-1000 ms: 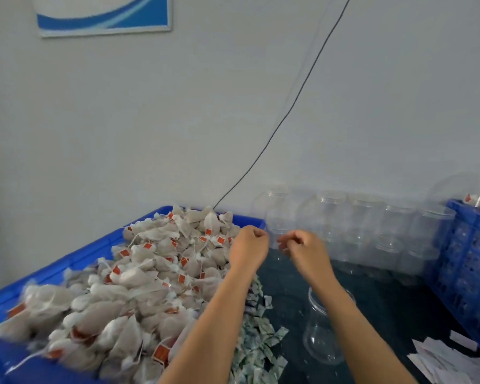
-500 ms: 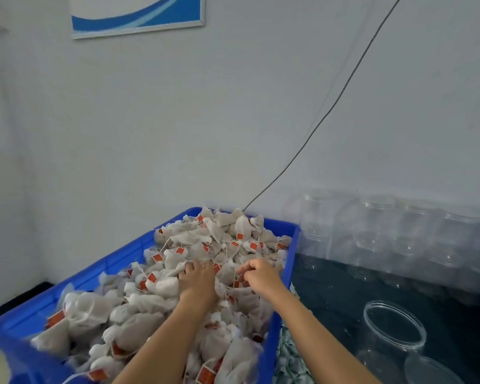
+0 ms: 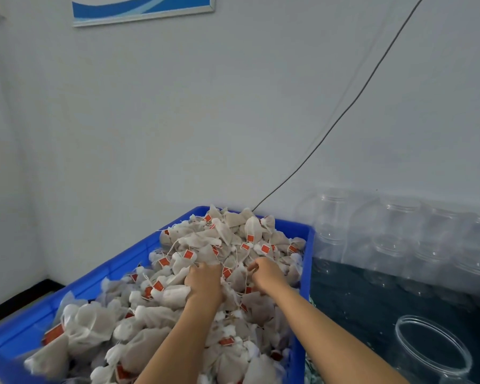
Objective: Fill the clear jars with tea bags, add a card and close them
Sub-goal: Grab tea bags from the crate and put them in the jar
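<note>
— Two hands are in the blue crate (image 3: 128,261), which is heaped with tea bags (image 3: 227,236) up to its rim; its right wall stands just beside the dark desk (image 3: 352,303).
— And the fingers?
— The left hand (image 3: 204,281) and the right hand (image 3: 266,273) both curl their fingers into the tea bags, gripping some.
— The jars?
— One open clear jar (image 3: 432,353) stands near right; more empty jars (image 3: 399,234) line the wall.

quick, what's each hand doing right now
Left hand: fingers curled into the tea bags in the blue bin, gripping some.
Right hand: fingers curled, pinching tea bags from the same pile.
</note>
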Motion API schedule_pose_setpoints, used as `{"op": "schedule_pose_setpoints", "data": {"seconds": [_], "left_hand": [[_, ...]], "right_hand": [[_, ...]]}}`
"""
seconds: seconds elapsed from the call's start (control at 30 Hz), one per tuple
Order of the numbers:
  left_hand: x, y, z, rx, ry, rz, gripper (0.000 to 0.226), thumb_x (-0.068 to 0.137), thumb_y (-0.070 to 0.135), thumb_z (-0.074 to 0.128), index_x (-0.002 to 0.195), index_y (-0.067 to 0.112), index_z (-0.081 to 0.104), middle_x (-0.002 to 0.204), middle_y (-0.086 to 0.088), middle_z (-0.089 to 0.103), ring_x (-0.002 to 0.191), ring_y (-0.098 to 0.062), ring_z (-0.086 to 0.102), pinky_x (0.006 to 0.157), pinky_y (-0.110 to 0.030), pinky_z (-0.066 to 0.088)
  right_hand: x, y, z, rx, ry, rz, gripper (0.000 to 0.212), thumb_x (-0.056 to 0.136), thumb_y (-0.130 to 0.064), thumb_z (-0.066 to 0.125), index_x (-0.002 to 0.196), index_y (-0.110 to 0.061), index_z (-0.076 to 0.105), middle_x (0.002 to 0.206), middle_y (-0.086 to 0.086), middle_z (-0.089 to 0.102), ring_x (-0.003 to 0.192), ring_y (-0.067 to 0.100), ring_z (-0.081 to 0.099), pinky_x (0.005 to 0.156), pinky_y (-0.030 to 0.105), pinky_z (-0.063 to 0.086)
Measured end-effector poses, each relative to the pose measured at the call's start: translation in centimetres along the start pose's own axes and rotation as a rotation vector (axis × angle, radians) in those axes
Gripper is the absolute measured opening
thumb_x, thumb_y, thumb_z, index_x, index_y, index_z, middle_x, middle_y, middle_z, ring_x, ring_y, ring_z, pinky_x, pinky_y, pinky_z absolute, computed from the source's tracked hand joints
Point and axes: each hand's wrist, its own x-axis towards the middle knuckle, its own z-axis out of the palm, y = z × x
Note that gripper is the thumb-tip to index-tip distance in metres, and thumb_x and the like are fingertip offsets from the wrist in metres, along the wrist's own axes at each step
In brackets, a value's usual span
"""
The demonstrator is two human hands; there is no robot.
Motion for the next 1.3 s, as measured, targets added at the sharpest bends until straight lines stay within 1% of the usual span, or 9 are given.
{"op": "schedule_pose_setpoints", "data": {"seconds": [0.2,0.4,0.57,0.7,0.77,0.87,1.0,1.17,1.3], "left_hand": [[-0.2,-1.5,-0.4,-0.312,0.062,0.009,0.031,0.088,0.017,0.070,0.118,0.023,0.064,0.119,0.000,0.064,0.103,-0.017,0.064,0.087,-0.026,0.053],[-0.2,-2.1,-0.2,-0.502,0.130,-0.009,0.022,0.087,0.013,0.071,0.108,0.019,0.069,0.111,-0.001,0.068,0.094,-0.016,0.065,0.083,-0.029,0.056],[-0.1,-2.3,-0.8,-0.809,0.266,-0.045,0.015,0.085,0.023,0.072,0.098,0.014,0.073,0.090,0.002,0.070,0.076,-0.012,0.065,0.070,-0.030,0.056],[0.3,-2.5,-1.3,-0.930,0.399,-0.103,0.026,0.093,0.031,0.062,0.110,0.013,0.069,0.091,-0.001,0.069,0.066,-0.003,0.055,0.054,-0.017,0.037],[0.4,-2.6,-1.6,-1.014,0.434,-0.139,0.028,0.094,0.032,0.061,0.112,0.011,0.069,0.088,-0.001,0.068,0.066,-0.003,0.055,0.054,-0.017,0.036],[0.5,-2.7,-1.4,-1.055,0.390,-0.178,0.027,0.094,0.035,0.060,0.092,0.009,0.069,0.075,0.004,0.063,0.061,-0.006,0.053,0.054,-0.021,0.038],[0.5,-2.5,-1.3,-1.081,0.293,-0.190,0.036,0.093,0.039,0.060,0.066,0.016,0.060,0.061,0.000,0.059,0.053,-0.014,0.052,0.053,-0.024,0.039],[0.1,-1.7,-1.8,-1.065,0.121,-0.126,0.030,0.091,0.038,0.063,0.082,0.010,0.066,0.067,-0.005,0.068,0.052,-0.012,0.064,0.051,-0.021,0.050],[-0.7,-1.5,-1.9,-1.286,0.055,-0.065,0.022,0.102,0.015,0.045,0.101,-0.001,0.059,0.088,-0.020,0.069,0.061,-0.023,0.068,0.051,-0.028,0.055]], "right_hand": [[0.4,0.9,-0.5,0.000,0.132,-0.045,0.019,0.096,-0.013,0.049,0.112,-0.015,0.060,0.115,0.003,0.063,0.100,0.015,0.058,0.087,0.029,0.047],[0.7,1.6,-0.4,0.005,0.017,-0.083,0.019,0.098,-0.022,0.051,0.110,-0.013,0.063,0.113,0.003,0.064,0.100,0.016,0.059,0.091,0.033,0.049],[-0.5,0.4,0.0,0.169,-0.161,-0.229,0.041,0.093,-0.047,0.055,0.114,-0.013,0.061,0.112,0.002,0.063,0.098,0.013,0.058,0.090,0.034,0.050],[-0.9,-0.7,-0.1,0.184,-0.240,-0.317,0.033,0.094,-0.025,0.059,0.126,-0.019,0.057,0.118,-0.001,0.058,0.108,0.016,0.056,0.093,0.034,0.051],[-1.1,-1.6,-0.1,0.118,-0.439,-0.361,0.057,0.089,-0.005,0.058,0.140,-0.025,0.043,0.136,0.001,0.047,0.124,0.020,0.047,0.097,0.032,0.047],[-1.4,-2.4,0.7,-0.100,-0.595,-0.431,0.081,0.085,-0.004,0.061,0.151,-0.029,0.021,0.154,0.001,0.029,0.139,0.021,0.030,0.110,0.034,0.033],[-1.6,-2.7,0.1,0.334,-0.427,-0.348,0.056,0.087,0.000,0.053,0.140,-0.017,0.041,0.135,0.007,0.050,0.122,0.020,0.051,0.104,0.038,0.045],[-1.8,-2.0,-0.8,0.555,-0.407,-0.373,0.039,0.088,-0.018,0.068,0.121,-0.029,0.052,0.117,-0.010,0.057,0.105,0.007,0.057,0.088,0.023,0.050],[-1.6,-1.7,-0.1,0.494,-0.097,-0.288,0.023,0.092,-0.019,0.062,0.111,-0.007,0.057,0.100,0.005,0.061,0.087,0.018,0.061,0.080,0.035,0.054]]}}
